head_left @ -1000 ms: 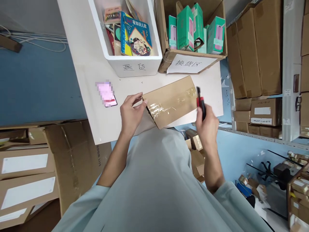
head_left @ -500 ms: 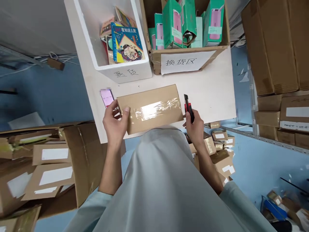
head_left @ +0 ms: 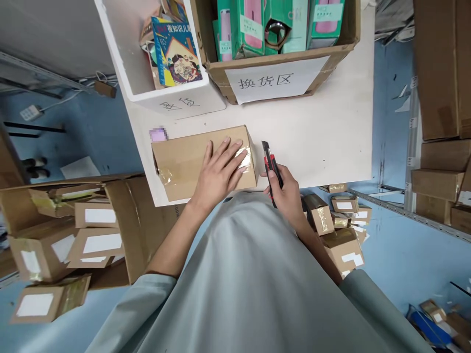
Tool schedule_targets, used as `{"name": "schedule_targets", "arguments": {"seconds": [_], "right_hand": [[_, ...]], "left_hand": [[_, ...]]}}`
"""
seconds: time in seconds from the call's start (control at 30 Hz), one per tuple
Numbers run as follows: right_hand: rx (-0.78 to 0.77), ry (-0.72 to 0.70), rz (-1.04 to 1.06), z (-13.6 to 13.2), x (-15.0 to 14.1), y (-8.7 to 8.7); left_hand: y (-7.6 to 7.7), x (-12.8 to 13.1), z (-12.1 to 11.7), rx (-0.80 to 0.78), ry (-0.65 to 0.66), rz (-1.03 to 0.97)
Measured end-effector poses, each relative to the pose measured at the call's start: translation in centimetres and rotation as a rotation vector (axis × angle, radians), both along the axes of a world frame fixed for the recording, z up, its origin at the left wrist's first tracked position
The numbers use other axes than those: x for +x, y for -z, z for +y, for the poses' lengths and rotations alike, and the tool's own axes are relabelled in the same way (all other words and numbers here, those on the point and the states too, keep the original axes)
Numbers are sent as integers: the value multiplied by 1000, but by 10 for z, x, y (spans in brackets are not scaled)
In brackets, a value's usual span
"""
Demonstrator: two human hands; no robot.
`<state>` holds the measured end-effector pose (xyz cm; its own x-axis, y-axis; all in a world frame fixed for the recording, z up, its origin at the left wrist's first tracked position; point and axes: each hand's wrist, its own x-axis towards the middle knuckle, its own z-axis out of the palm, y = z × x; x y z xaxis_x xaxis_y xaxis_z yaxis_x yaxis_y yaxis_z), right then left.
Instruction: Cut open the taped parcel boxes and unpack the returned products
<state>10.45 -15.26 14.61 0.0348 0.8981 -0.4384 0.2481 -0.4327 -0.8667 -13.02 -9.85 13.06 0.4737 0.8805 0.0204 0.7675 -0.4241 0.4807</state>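
The left hand (head_left: 217,174) has been shifted onto the taped box (head_left: 186,157)'s right end, its grip open, so the box seems steadied on the tabletop (head_left: 312,137). One knife (head_left: 268,162) (tip pointed away) is gripped by the right hand (head_left: 289,193). Beyond one box, one white bin (head_left: 147,104) and one open carton (head_left: 221,80) are seen.

The long brown cardboard box (head_left: 184,159) lies flat, top shut, with shiny clear tape near both ends; the red and black box cutter (head_left: 270,162) sits near its three o'clock end, blade out, pointing between eleven and twelve.
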Motion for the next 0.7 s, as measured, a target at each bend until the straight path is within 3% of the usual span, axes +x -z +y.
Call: {"name": "schedule_targets", "arguments": {"seconds": [0.17,0.37,0.7], "right_hand": [[-20,-46,17,-1,-2,-10],[-13,-160,-142,-5,-8,-17],[-24,-165,-319,-16,-26,-35]], "left_hand": [[7,-6,-4,26,0,-5],[11,-2,-6,25,-19,-40],[12,-2,-10,-10,-25,-136]]}}
